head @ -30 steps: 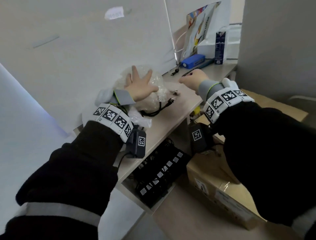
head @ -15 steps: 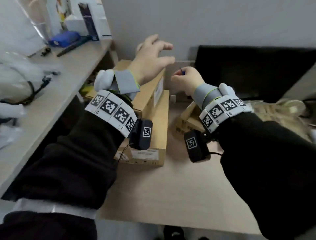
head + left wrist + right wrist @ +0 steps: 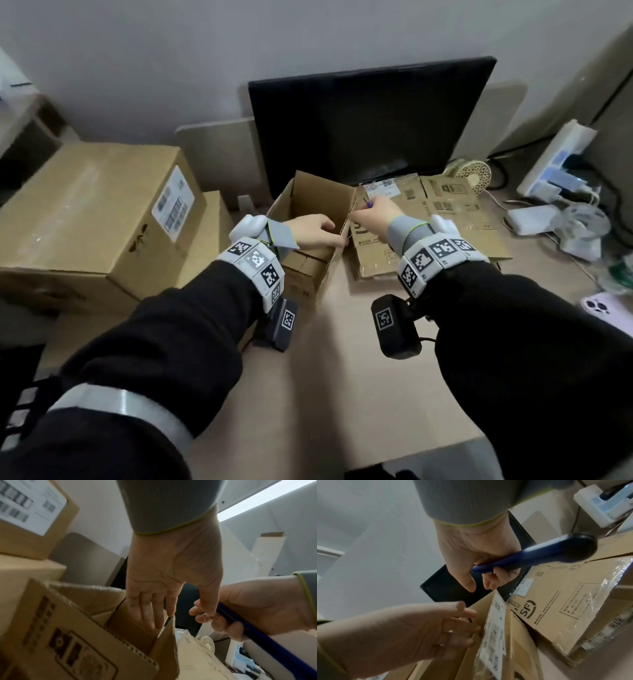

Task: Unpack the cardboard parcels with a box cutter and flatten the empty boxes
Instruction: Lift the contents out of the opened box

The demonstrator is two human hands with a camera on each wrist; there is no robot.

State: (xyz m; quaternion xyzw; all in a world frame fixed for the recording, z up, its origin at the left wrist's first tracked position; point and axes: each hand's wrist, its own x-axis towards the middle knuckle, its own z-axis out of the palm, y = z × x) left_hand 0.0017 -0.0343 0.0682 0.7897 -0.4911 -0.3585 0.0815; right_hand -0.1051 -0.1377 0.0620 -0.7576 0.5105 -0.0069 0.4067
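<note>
A small open cardboard box (image 3: 322, 195) stands on the desk in front of the monitor. My left hand (image 3: 325, 231) reaches into it with straight fingers (image 3: 145, 612) lying against the inside of its right wall (image 3: 518, 649). My right hand (image 3: 364, 212) grips a blue box cutter (image 3: 530, 557) in its curled fingers. Its thumb and forefinger sit at the top edge of that same wall. The cutter's blade is hidden. Flattened boxes (image 3: 445, 212) lie just right of the open box. Two sealed parcels (image 3: 92, 212) are stacked at the left.
A black monitor (image 3: 370, 120) stands right behind the open box. At the right are a white power strip (image 3: 555, 161), cables and plastic bags (image 3: 582, 226), with a phone (image 3: 606, 308) near the desk's right edge. Bare desk surface (image 3: 342, 377) lies in front.
The view has swung from the side shelf to the desk. My left hand came down from the air into the open box. My right hand brought the cutter to the box's right wall.
</note>
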